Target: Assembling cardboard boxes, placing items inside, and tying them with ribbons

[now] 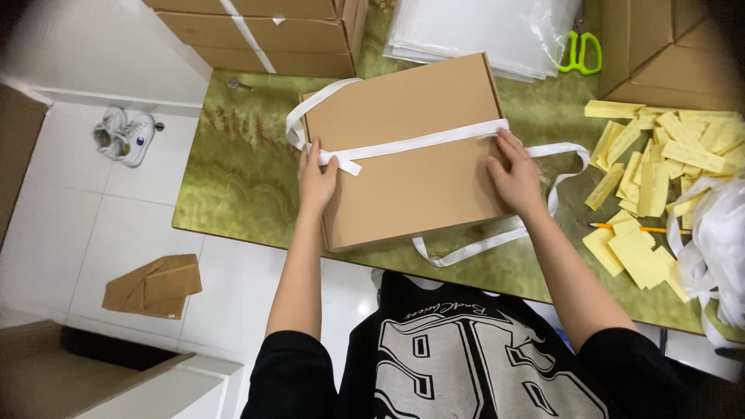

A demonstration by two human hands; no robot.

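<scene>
Fingers [329, 164] of the left hand [317, 182] press narrowly on a white ribbon [419, 142] end atop a flat brown cardboard box [403, 186] at frame centre. The right hand [514, 177] lies flat, fingers spread, pinning the ribbon near the box's right edge. The box rests on a green tabletop [233, 171]. Yellow paper slips [660, 167] scatter at right; green scissors [580, 51] lie upper right.
</scene>
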